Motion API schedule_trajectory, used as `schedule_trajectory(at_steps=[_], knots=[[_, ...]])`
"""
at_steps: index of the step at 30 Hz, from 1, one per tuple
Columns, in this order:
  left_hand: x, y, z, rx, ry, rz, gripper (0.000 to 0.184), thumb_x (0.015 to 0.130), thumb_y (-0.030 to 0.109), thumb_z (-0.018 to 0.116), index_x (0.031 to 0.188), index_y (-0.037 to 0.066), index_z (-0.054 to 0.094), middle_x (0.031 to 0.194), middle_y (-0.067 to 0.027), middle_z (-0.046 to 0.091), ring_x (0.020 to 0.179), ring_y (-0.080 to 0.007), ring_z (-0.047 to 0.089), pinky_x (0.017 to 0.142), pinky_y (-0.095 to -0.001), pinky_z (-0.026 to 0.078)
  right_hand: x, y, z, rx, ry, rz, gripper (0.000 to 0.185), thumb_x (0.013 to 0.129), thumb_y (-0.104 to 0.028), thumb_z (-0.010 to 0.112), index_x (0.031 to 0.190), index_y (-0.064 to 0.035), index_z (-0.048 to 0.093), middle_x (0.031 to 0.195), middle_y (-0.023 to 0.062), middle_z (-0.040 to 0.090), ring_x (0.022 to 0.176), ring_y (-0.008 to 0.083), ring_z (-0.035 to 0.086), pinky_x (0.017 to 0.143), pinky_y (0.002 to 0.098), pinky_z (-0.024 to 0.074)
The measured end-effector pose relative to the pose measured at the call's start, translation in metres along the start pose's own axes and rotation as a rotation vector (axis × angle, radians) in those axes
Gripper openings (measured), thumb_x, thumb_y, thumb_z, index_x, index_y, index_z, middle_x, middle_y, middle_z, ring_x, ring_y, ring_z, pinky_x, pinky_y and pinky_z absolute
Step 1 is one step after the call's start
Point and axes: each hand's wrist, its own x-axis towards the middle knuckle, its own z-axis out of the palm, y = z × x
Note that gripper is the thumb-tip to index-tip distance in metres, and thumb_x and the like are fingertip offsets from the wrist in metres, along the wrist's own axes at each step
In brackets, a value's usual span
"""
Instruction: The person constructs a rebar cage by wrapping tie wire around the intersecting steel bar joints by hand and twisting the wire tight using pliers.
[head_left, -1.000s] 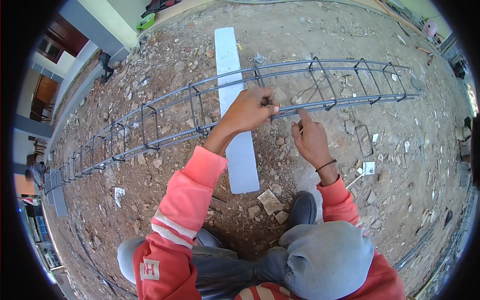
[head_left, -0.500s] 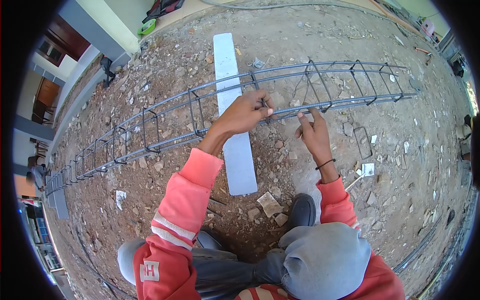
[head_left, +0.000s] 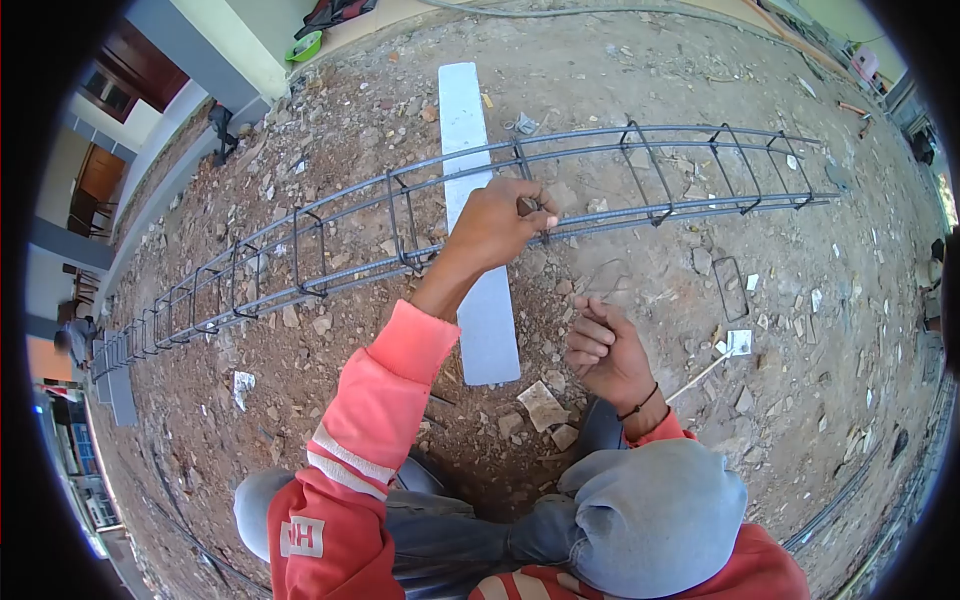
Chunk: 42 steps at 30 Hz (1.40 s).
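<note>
We see a long metal frame point(head_left: 600, 216) of bars and square rings crossing over the white board point(head_left: 490, 320); whether the two touch, we cannot tell. Our left hand point(head_left: 500, 225) has its wrist above the board and its fingers pinched narrow on the frame's near bars, just right of the board, at the foot of a ring. Our right hand point(head_left: 608, 345) is right of the board and nearer our knees, apart from the frame, its fingers loosely curled; whether it holds something thin, we cannot tell.

We judge the step in hand to be close finger work where that ring meets the near bars. As we read it, the next move calls for a steady left pinch and clear room for the right fingers beside it.

The frame's long axis runs sideways, roughly square to the board's length. One end points far off left of the board, the other right of it, where bare bar tips jut past the last ring. A loose ring point(head_left: 740, 285) lies on the ground, right of the board.
</note>
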Motion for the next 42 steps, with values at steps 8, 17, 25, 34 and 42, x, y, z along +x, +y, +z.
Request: schedule_trajectory(at_steps=[8, 17, 25, 34, 42], knots=[[-0.006, -0.006, 0.009, -0.013, 0.183, 0.025, 0.026, 0.079, 0.019, 0.080, 0.103, 0.008, 0.077, 0.083, -0.0162, 0.072, 0.076, -0.0218, 0.069, 0.069, -0.0354, 0.052, -0.029, -0.008, -0.022, -0.973, 0.464, -0.665, 0.023, 0.095, -0.019, 0.062, 0.112, -0.0054, 0.061, 0.071, -0.0021, 0.057, 0.062, 0.0091, 0.048, 0.057, 0.0238, 0.0393], [-0.014, 0.007, 0.011, -0.105, 0.242, -0.035, 0.023, 0.076, 0.013, 0.082, 0.094, 0.002, 0.073, 0.079, -0.0149, 0.074, 0.071, -0.0222, 0.072, 0.066, -0.0335, 0.053, 0.029, -0.026, 0.065, -2.323, 0.068, -0.838, 0.038, 0.091, -0.015, 0.062, 0.126, -0.0029, 0.059, 0.069, 0.0168, 0.066, 0.074, 0.0357, 0.067, 0.078, 0.0436, 0.0518], [-0.018, 0.010, 0.017, -0.109, 0.317, -0.053, 0.017, 0.074, 0.012, 0.082, 0.082, 0.001, 0.072, 0.076, -0.0135, 0.074, 0.069, -0.0222, 0.072, 0.064, -0.0333, 0.054, 0.038, -0.022, 0.049, -1.884, 0.109, -0.721, 0.046, 0.094, -0.005, 0.050, 0.140, -0.0053, 0.050, 0.100, 0.0295, 0.066, 0.087, 0.0411, 0.067, 0.082, 0.0437, 0.0513], [-0.023, 0.007, 0.031, -0.151, 0.444, 0.068, 0.012, 0.075, 0.006, 0.079, 0.082, -0.001, 0.072, 0.075, -0.0132, 0.071, 0.070, -0.0247, 0.070, 0.065, -0.0331, 0.053, 0.036, -0.043, 0.055, -2.104, -0.081, -0.780, 0.042, 0.092, -0.002, 0.048, 0.133, -0.0028, 0.057, 0.113, 0.0314, 0.063, 0.098, 0.0465, 0.063, 0.088, 0.0482, 0.0495], [-0.034, -0.015, 0.040, -0.090, 0.559, 0.472, 0.015, 0.072, 0.006, 0.076, 0.085, 0.001, 0.071, 0.084, -0.0138, 0.066, 0.075, -0.0317, 0.066, 0.066, -0.0359, 0.053, -0.015, -0.025, 0.127, -2.236, 0.299, -0.527, 0.011, 0.089, -0.008, 0.062, 0.092, 0.0021, 0.065, 0.073, 0.0238, 0.063, 0.071, 0.0432, 0.063, 0.067, 0.0480, 0.0479]])
